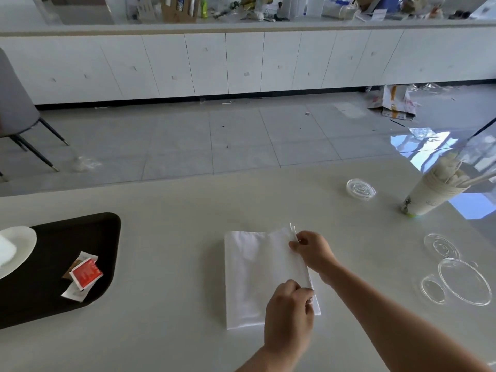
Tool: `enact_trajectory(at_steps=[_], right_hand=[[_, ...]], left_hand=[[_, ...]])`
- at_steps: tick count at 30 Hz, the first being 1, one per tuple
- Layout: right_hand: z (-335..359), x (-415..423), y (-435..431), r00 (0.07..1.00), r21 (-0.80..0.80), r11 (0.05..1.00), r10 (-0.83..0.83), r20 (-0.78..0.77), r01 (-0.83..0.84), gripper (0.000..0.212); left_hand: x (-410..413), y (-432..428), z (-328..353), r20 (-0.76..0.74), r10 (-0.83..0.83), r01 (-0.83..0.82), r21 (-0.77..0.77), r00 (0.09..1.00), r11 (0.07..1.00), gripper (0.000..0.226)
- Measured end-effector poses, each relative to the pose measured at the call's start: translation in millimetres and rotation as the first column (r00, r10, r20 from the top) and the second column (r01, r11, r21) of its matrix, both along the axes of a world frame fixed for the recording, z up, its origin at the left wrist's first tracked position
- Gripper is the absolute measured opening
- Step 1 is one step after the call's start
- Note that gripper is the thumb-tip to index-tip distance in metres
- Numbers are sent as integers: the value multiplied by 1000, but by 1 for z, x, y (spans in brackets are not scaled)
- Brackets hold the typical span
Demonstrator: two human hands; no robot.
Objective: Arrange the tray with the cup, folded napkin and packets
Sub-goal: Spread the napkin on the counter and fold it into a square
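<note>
Napkin (255,277) lies mid-table, well apart from the tray (102,237) at the left edge. Your left hand (290,312) and right hand (312,252) each pinch its right edge. Lift unevenly and the fold may skew.

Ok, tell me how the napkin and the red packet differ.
The napkin is large and plain white; the red packet is small. The napkin lies on the table, pinched by the left hand and right hand; the red packet lies untouched on the black tray. Both are thin.
</note>
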State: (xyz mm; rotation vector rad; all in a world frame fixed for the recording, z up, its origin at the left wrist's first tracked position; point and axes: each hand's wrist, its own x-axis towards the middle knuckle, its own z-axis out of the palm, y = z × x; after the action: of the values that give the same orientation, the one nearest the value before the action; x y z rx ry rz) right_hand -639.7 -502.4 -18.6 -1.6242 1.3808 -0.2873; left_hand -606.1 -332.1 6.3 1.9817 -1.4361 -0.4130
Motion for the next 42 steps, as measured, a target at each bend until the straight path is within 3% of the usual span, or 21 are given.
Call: enact_trajectory(at_steps=[8,12,16,18,20,22,26,30,39,42], right_hand=[[-24,-12,-12,995,-64,998,-3,-103,-3,19],[-33,-13,-16,983,-141,987,50,-175,-75,4],[-36,-15,-9,992,-226,974,-40,-118,13,42],[-38,-23,4,995,-376,926,-60,-79,26,46],[-45,-33,21,989,-558,822,36,-147,-113,50],[-52,-37,35,951,-619,729,152,-270,-292,59],[-68,-30,45,821,-565,624,244,-516,-540,77],[-79,-29,42,757,-483,653,220,-616,-583,87],[-77,-33,43,736,-436,669,253,-628,-602,84],[-74,-49,57,751,-454,665,256,-609,-594,80]], left_hand=[[-12,-12,-18,25,-40,39,62,999,997,16],[-9,-9,-28,-8,-105,105,64,994,992,11],[23,-5,-37,83,-34,33,17,996,999,19],[50,-9,-41,158,54,-52,-15,986,999,29],[78,-16,-46,266,80,-82,-4,961,997,46],[102,-24,-52,365,37,-60,53,930,997,62],[129,-36,-70,471,-118,-3,249,874,969,74],[142,-37,-95,491,-167,-49,397,855,917,89],[141,-31,-93,461,-104,-72,349,881,934,86],[130,-15,-82,438,-75,-51,270,896,962,82]])
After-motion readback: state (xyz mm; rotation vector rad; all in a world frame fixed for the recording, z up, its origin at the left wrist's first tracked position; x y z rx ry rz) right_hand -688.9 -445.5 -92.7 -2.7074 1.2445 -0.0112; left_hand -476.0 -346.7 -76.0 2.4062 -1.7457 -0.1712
